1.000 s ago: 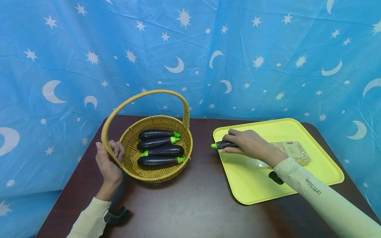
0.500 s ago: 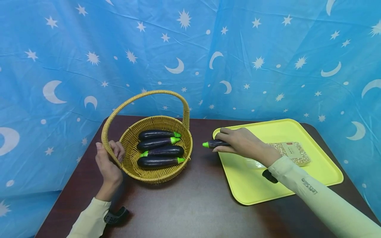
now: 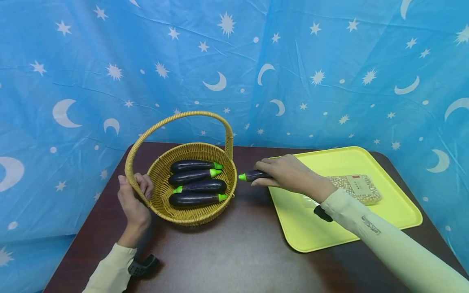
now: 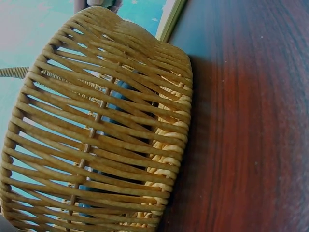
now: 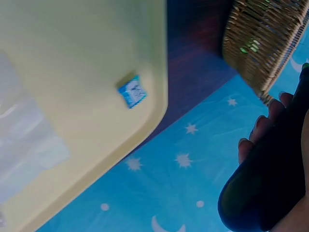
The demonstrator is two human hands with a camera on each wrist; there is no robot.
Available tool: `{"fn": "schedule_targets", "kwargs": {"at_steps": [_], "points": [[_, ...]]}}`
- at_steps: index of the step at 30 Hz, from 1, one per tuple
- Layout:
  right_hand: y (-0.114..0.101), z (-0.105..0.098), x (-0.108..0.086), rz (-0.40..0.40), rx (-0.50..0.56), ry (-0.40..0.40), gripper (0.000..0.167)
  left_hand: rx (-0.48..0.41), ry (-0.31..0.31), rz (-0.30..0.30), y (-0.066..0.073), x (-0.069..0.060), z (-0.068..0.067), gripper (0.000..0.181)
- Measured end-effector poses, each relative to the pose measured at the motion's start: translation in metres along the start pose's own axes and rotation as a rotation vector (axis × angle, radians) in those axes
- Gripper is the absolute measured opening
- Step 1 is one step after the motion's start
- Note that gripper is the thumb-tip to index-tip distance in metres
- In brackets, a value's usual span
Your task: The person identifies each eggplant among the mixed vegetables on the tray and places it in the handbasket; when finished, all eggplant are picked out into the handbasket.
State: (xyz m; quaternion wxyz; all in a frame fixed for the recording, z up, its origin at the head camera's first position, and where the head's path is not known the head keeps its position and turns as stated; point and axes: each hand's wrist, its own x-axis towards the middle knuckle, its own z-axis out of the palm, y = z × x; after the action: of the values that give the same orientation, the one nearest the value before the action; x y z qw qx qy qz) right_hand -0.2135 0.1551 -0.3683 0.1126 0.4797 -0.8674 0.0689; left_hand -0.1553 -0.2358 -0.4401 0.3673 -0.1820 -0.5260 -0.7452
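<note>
My left hand point(image 3: 134, 205) grips the wicker basket point(image 3: 157, 203) at its left side, where the arched handle meets the rim. Several dark eggplants point(image 3: 198, 199) with green stem ends lie side by side inside. In the left wrist view the woven basket wall point(image 4: 96, 140) fills much of the picture, and that hand is mostly out of sight. My right hand point(image 3: 289, 173) holds another eggplant point(image 3: 253, 175), its green tip pointing left, just short of the basket's right rim. The right wrist view shows this eggplant's dark rounded end point(image 5: 260, 193) with fingertips curled round it.
A yellow tray point(image 3: 304, 236) lies to the right, under my right forearm. On it is a clear bag of pale kernels point(image 3: 360, 189). A small blue packet point(image 5: 132, 91) sits near the tray's edge. A blue curtain point(image 3: 234, 73) hangs behind the brown table point(image 3: 227, 252).
My right hand has carried the eggplant leftward, from over the tray's left edge towards the basket. The left hand and the basket have stayed put.
</note>
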Motion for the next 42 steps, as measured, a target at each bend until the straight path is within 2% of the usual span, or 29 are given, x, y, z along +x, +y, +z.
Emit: {"fn": "schedule_targets", "kwargs": {"at_steps": [3,16,24,30,36,42], "points": [[-0.004,-0.002,0.01,-0.018,0.008,0.009,0.045,0.004,0.0,0.001,0.0,-0.001,-0.001,0.063],[-0.027,-0.01,0.055,-0.111,-0.01,0.012,0.029,0.009,-0.014,0.008,-0.001,0.0,-0.001,0.063],[-0.036,-0.008,0.077,-0.154,-0.066,0.007,0.036,0.005,-0.023,0.02,-0.002,0.0,-0.003,0.063],[-0.042,-0.005,0.093,-0.157,-0.074,-0.004,0.037,0.011,-0.025,0.025,-0.004,-0.001,-0.003,0.063],[-0.052,0.001,0.115,-0.195,-0.081,-0.01,0.039,-0.001,-0.014,0.033,-0.004,-0.002,-0.004,0.063],[-0.062,0.009,0.133,-0.19,-0.076,-0.015,0.04,0.011,-0.022,0.03,-0.005,-0.001,-0.006,0.064]]}}
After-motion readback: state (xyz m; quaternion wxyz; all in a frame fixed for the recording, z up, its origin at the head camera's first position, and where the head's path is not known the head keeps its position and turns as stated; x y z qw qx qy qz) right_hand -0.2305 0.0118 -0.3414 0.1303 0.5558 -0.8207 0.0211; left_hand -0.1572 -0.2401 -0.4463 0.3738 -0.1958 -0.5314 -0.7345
